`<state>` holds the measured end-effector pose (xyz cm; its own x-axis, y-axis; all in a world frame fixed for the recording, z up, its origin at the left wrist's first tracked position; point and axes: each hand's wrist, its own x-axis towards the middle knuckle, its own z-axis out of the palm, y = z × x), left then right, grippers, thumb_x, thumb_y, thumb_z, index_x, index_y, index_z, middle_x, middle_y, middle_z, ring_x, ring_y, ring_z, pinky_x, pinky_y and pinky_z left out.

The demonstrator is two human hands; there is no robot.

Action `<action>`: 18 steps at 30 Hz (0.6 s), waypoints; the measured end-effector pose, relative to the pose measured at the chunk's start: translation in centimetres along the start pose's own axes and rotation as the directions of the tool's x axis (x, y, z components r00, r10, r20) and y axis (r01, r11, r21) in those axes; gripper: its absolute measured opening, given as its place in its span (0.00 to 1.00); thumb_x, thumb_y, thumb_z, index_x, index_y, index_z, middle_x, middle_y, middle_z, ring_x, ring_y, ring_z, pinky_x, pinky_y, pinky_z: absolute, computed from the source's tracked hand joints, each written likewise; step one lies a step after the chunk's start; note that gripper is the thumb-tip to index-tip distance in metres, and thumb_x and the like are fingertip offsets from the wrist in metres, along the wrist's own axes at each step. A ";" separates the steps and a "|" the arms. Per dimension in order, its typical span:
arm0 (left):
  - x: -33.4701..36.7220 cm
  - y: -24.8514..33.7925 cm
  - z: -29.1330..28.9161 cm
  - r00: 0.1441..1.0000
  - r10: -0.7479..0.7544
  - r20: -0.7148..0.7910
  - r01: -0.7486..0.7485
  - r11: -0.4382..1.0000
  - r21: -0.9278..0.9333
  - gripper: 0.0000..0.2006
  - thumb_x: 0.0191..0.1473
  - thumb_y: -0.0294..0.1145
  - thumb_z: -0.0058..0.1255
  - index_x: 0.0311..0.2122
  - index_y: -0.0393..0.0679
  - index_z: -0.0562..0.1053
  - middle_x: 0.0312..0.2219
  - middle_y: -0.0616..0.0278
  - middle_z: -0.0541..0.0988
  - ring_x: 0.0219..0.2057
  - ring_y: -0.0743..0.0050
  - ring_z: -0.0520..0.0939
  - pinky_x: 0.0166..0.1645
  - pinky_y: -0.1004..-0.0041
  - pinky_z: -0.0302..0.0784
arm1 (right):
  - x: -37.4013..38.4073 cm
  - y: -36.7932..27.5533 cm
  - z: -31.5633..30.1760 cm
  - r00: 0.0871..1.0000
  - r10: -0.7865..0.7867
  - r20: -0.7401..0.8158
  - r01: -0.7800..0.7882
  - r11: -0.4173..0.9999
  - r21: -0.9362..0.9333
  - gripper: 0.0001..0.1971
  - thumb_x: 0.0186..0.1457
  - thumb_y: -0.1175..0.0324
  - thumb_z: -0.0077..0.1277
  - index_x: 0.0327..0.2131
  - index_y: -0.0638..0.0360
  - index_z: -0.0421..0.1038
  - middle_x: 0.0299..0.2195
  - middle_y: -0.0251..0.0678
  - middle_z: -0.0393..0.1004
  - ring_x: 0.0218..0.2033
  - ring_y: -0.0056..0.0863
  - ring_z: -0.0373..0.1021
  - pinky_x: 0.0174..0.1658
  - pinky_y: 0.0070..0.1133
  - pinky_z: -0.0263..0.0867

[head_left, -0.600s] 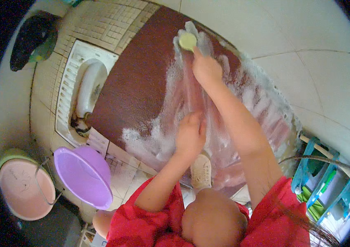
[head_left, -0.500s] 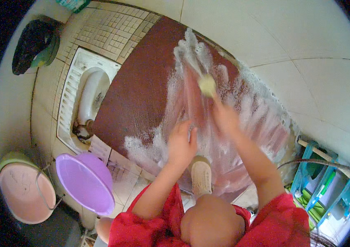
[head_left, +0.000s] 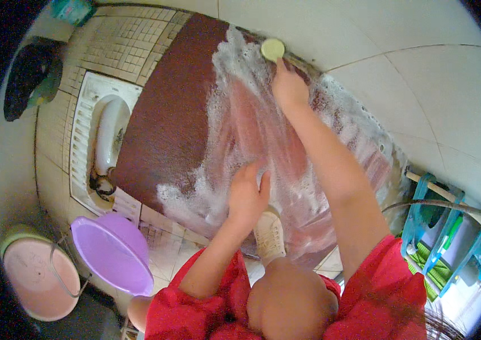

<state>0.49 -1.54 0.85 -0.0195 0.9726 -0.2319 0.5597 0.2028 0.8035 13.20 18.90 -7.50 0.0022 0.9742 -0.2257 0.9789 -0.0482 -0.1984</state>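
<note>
A dark red mat (head_left: pixel 167 113) lies on the tiled floor, its right half streaked with white suds (head_left: pixel 240 56). My right hand (head_left: pixel 290 88) is closed on a scrubbing brush (head_left: pixel 273 50) with a rounded, pale yellow-green top. The brush rests at the mat's far edge, close to the wall; its bristles are hidden. My left hand (head_left: pixel 247 192) hovers over the soapy middle of the mat, thumb apart from the fingers, holding nothing. Below it, my beige shoe (head_left: pixel 270 232) stands at the mat's near edge.
Left of the mat is a white squat toilet (head_left: pixel 82 136). A purple basin (head_left: pixel 110 249) and a pink basin (head_left: pixel 42 277) stand at lower left, a black-lined bin (head_left: pixel 31 79) at far left. A blue rack (head_left: pixel 444 249) stands at right by the pale wall (head_left: pixel 376 85).
My right hand has pushed the brush forward and slightly left, from the soapy area to the mat's far edge. My left hand stays nearly in place. The view has shifted slightly.
</note>
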 end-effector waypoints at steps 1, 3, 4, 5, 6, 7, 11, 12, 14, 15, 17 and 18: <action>0.7 0.9 -0.1 0.998 0.061 -0.022 -0.060 0.997 0.054 0.15 0.45 0.31 0.45 0.40 0.37 0.65 0.33 0.49 0.70 0.35 0.51 0.70 0.41 0.62 0.64 | -2.4 1.3 -0.2 0.999 -0.030 0.031 0.028 0.999 0.036 0.21 0.50 0.67 0.36 0.50 0.48 0.56 0.22 0.50 0.69 0.22 0.45 0.67 0.25 0.36 0.62; 2.4 2.3 -0.3 0.985 0.168 -0.026 -0.162 0.975 0.150 0.16 0.45 0.32 0.45 0.41 0.37 0.64 0.36 0.49 0.69 0.37 0.51 0.70 0.42 0.62 0.64 | -9.3 4.8 -0.3 0.992 -0.113 0.058 0.109 0.992 0.057 0.22 0.50 0.66 0.37 0.51 0.42 0.54 0.20 0.49 0.68 0.20 0.45 0.67 0.24 0.36 0.62; 2.9 2.7 -0.1 0.979 0.204 0.000 -0.201 0.962 0.186 0.17 0.46 0.33 0.45 0.42 0.38 0.64 0.37 0.48 0.69 0.38 0.51 0.70 0.43 0.61 0.64 | -14.0 6.9 -0.8 0.988 -0.121 0.093 0.121 0.993 0.005 0.24 0.50 0.68 0.38 0.53 0.40 0.52 0.20 0.48 0.67 0.19 0.44 0.66 0.22 0.35 0.61; 3.0 3.1 0.2 0.970 0.242 0.006 -0.238 0.946 0.219 0.17 0.46 0.34 0.45 0.42 0.38 0.65 0.39 0.47 0.68 0.39 0.51 0.70 0.44 0.61 0.64 | -18.3 8.5 -1.1 0.985 -0.060 0.162 0.064 0.998 -0.022 0.25 0.49 0.69 0.39 0.53 0.40 0.50 0.22 0.48 0.68 0.19 0.44 0.66 0.22 0.35 0.61; 3.1 3.2 0.6 0.973 0.225 0.055 -0.231 0.951 0.207 0.18 0.46 0.34 0.45 0.43 0.38 0.64 0.40 0.48 0.68 0.39 0.50 0.69 0.44 0.61 0.64 | -20.8 9.9 -1.0 0.970 -0.028 0.243 0.054 0.994 -0.100 0.25 0.49 0.69 0.39 0.53 0.40 0.51 0.22 0.48 0.68 0.20 0.44 0.66 0.22 0.35 0.62; 3.2 3.3 1.2 0.970 0.229 0.079 -0.240 0.951 0.197 0.18 0.45 0.34 0.45 0.43 0.38 0.64 0.41 0.48 0.67 0.39 0.50 0.69 0.44 0.61 0.64 | -23.2 10.9 -1.2 0.976 -0.066 0.208 0.088 0.991 -0.098 0.25 0.49 0.69 0.39 0.53 0.40 0.51 0.23 0.49 0.68 0.20 0.44 0.67 0.23 0.35 0.62; 2.5 3.3 2.5 0.958 0.269 0.097 -0.282 0.944 0.170 0.19 0.45 0.33 0.46 0.44 0.39 0.63 0.42 0.49 0.66 0.41 0.49 0.67 0.45 0.61 0.63 | -17.3 9.8 -1.4 0.989 -0.057 0.138 0.056 0.998 0.015 0.27 0.48 0.69 0.38 0.54 0.43 0.47 0.22 0.47 0.69 0.20 0.44 0.67 0.24 0.37 0.63; 2.4 3.3 2.8 0.961 0.248 0.124 -0.266 0.952 0.151 0.19 0.44 0.32 0.46 0.44 0.39 0.63 0.42 0.49 0.66 0.41 0.49 0.67 0.45 0.60 0.63 | -12.8 8.3 -0.9 0.996 -0.020 0.090 0.013 0.997 0.076 0.25 0.49 0.69 0.37 0.53 0.45 0.49 0.20 0.47 0.69 0.19 0.44 0.67 0.23 0.38 0.62; 2.1 3.5 2.9 0.966 0.215 0.142 -0.231 0.967 0.112 0.20 0.44 0.31 0.46 0.44 0.39 0.62 0.42 0.48 0.66 0.41 0.48 0.67 0.46 0.60 0.62 | -4.8 5.9 -0.2 1.000 -0.010 -0.005 0.010 1.000 0.014 0.23 0.50 0.67 0.34 0.53 0.45 0.50 0.21 0.49 0.69 0.21 0.45 0.68 0.24 0.38 0.62; 2.1 3.7 2.7 0.967 0.205 0.153 -0.223 0.968 0.113 0.20 0.43 0.31 0.47 0.44 0.38 0.62 0.41 0.48 0.66 0.41 0.49 0.67 0.45 0.60 0.63 | -2.5 5.2 0.2 0.999 -0.012 -0.048 0.013 1.000 0.015 0.22 0.49 0.68 0.35 0.51 0.46 0.53 0.19 0.49 0.68 0.20 0.46 0.67 0.24 0.38 0.62; 2.6 3.8 2.0 0.965 0.202 0.168 -0.224 0.966 0.126 0.20 0.42 0.31 0.48 0.42 0.37 0.62 0.40 0.50 0.66 0.40 0.52 0.68 0.43 0.60 0.63 | -1.7 5.8 0.3 0.996 -0.058 -0.074 0.060 0.998 0.032 0.21 0.49 0.68 0.36 0.50 0.47 0.55 0.18 0.50 0.67 0.19 0.46 0.66 0.23 0.38 0.61; 2.8 3.8 1.4 0.962 0.225 0.152 -0.246 0.960 0.137 0.20 0.42 0.31 0.48 0.42 0.37 0.62 0.40 0.49 0.67 0.39 0.51 0.68 0.42 0.60 0.63 | -3.7 7.1 0.2 0.993 -0.107 -0.039 0.109 0.993 0.042 0.22 0.49 0.68 0.36 0.50 0.46 0.54 0.18 0.50 0.67 0.19 0.46 0.66 0.24 0.38 0.61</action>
<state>3.73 1.75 2.49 0.2333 0.9642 -0.1262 0.6551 -0.0600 0.7532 20.15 14.88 -8.24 -0.0947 0.9816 -0.1655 0.9638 0.0488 -0.2622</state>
